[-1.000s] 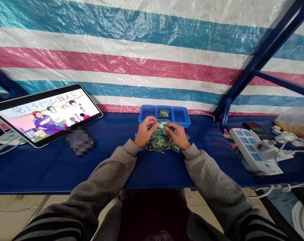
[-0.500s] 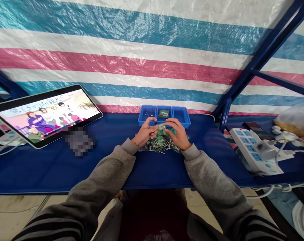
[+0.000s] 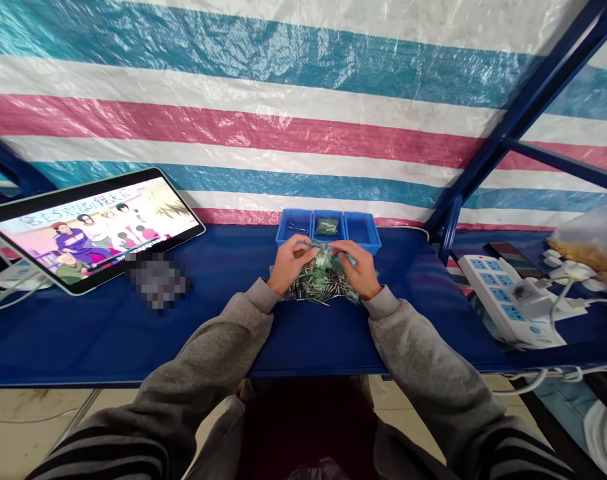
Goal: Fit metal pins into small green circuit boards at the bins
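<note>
left hand (image 3: 290, 264), right hand (image 3: 360, 269) on clear bag (image 3: 324, 256)

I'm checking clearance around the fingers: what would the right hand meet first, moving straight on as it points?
Pointing inward, the right hand would likely meet the small clear plastic bag first, then the left hand; depth is unclear.

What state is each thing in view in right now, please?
Left hand: pinching the clear packet
Right hand: pinching its other side
Clear packet: held over the heap
Metal pins: loosely heaped
Left blue bin: holding thin pieces
Middle blue bin: holding a green packet
Tablet: screen on, tilted
Power strip: socket side up
</note>
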A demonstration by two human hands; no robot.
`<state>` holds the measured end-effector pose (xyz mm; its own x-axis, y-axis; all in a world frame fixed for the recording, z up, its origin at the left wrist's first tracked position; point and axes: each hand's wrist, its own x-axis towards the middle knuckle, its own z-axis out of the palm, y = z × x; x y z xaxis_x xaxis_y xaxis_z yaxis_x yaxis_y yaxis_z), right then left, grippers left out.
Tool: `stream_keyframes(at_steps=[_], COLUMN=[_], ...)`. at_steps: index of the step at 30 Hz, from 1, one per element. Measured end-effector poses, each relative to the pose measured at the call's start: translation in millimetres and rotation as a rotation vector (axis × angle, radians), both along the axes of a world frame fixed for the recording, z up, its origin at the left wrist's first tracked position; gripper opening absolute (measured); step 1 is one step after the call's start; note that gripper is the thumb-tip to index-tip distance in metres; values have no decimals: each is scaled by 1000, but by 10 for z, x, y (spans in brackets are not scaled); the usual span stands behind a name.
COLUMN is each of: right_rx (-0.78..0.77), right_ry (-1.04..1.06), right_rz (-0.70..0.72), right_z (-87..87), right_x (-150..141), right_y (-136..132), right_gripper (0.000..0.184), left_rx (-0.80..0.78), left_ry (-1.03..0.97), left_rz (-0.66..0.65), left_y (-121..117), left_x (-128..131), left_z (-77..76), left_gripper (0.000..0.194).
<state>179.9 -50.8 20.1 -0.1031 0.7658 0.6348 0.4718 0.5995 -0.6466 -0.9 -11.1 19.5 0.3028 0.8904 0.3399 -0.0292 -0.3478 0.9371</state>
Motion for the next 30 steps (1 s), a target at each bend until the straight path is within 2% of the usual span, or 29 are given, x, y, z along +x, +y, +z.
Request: stream_keyframes(at_steps=[2,5,8,10,13,15,18,20,23,26,30], right_rx=[67,79,-1,-73,-139,-105,37,102,85,18,-15], right_ry=[-75,-101,-44,7,53,44,-37,-89,-113,-108,-80], right_rz=[11,-54,-111,-100,-32,-10,7,3,-49,-124,-158], right_z=[-19,-70,-95,-88,-57,-36,-22,-31,-63,-93,-82], right_x=[8,18,25,23,5,-7,-9,0,17,27,21], right_y=[20,65,88,79,42,19,14,28,56,71,57], right_gripper=[31,25,25,26,27,31,33,30,26,27,26], left_rx=[-61,-104,-21,39,-6,-85,-199,-235,-164,-48,-32], left_ry=[-54,-47,41,80,48,-23,-130,-121,9,104,140], left_rz=[-6,-61,-89,-78,-61,-60,-102,-137,-117,-68,-126], left_y=[-3,-19,-26,-18,1,6,-6,-15,-17,-18,-45], left_x=[8,23,26,18,6,8,22,28,21,7,7], left_z=[-3,-11,-24,-34,-40,-32,-10,-1,1,9,33], left_gripper=[34,35,37,35,31,35,49,47,37,48,40])
